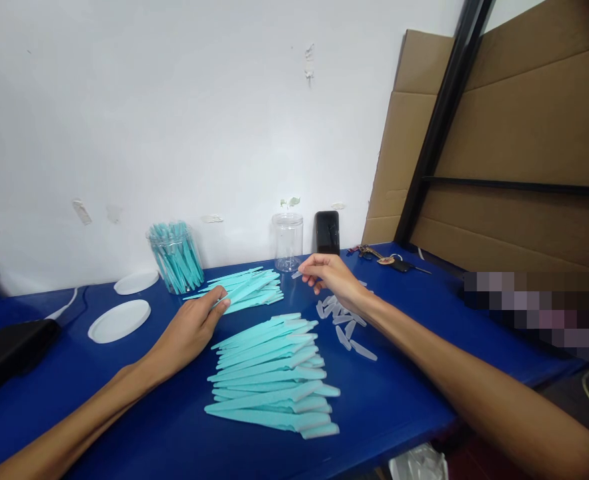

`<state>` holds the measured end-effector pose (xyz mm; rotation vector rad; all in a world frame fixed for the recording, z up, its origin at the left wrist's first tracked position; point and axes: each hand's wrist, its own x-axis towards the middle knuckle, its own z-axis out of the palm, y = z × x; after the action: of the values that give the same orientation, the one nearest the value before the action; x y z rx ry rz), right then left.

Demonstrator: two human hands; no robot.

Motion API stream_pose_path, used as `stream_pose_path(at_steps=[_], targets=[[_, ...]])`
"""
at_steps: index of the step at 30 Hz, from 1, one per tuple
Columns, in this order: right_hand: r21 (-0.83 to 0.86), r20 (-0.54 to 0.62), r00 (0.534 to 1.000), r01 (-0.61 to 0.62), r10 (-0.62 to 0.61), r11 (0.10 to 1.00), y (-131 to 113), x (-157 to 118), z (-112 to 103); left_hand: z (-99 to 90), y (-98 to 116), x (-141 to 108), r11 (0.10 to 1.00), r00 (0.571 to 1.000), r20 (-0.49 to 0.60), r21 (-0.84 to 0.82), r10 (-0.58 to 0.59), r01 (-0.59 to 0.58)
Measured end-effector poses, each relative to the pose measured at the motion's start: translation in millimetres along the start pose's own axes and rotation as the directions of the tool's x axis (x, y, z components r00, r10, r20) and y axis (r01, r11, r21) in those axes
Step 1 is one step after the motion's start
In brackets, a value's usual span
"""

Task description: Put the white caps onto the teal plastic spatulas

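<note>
My left hand [201, 317] is closed on the thin end of a turquoise eyebrow razor [248, 285], held over a bunch of similar razors [271, 297]. Between thumb and fingertips, my right hand [327, 275] pinches a small translucent blade cap [297, 274], apart from the held razor. Below that wrist lie several loose blade caps [343, 337], partly hidden by the arm. Nearest me, a stack of turquoise razors [269, 373] is spread side by side, with pale translucent caps on their right ends.
A clear jar full of turquoise razors [177, 260] stands at the back left, beside two white lids [120, 321]. Against the wall are another clear jar [289, 241] and a black phone [327, 232]. Keys [399, 265] lie further right. A black object [11, 357] occupies the left edge.
</note>
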<state>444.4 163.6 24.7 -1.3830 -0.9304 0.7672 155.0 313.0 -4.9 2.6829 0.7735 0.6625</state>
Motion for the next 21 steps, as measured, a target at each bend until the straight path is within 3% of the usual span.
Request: stream_pose_path(at_steps=[8,21], targets=[[0.062,-0.023,1.0,-0.015,0.016,0.998,1,1,-1,-3.3,9,-5,0.992,0.999,-0.022,-0.122,0.029,-0.031],[0.072,0.051,0.997,-0.055,0.051,0.996,2,-1,1,-0.9,14,-4,0.977,0.999,0.002,-0.212,0.039,-0.037]])
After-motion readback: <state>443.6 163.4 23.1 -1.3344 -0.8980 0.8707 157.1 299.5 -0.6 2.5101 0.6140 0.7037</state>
